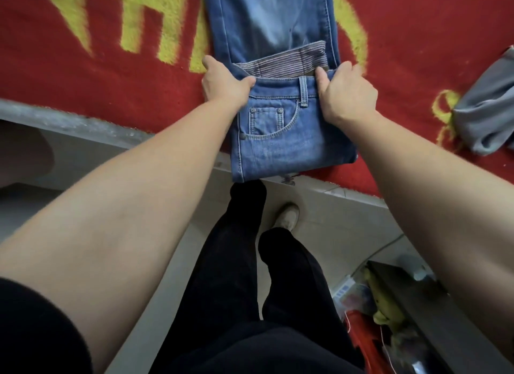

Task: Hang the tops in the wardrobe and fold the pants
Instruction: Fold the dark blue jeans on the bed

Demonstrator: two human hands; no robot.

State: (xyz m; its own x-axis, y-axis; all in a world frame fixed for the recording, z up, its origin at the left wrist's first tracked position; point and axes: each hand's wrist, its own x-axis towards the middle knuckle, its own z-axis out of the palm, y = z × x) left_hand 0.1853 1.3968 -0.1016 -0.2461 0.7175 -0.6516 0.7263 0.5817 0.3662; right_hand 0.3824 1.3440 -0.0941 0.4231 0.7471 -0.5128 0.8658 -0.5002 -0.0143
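Jeans: denim, soft yet weighty, holds crease, likely non-slip. Left hand, right hand fingers clamped on waistband corners; sound hold for folding on red blanket.

Surface in front of me: red pile blanket with yellow lettering, spread over a raised platform with a grey edge. Blue jeans lie on it, waist end at the edge. Grey garment lies right of the jeans, well apart.
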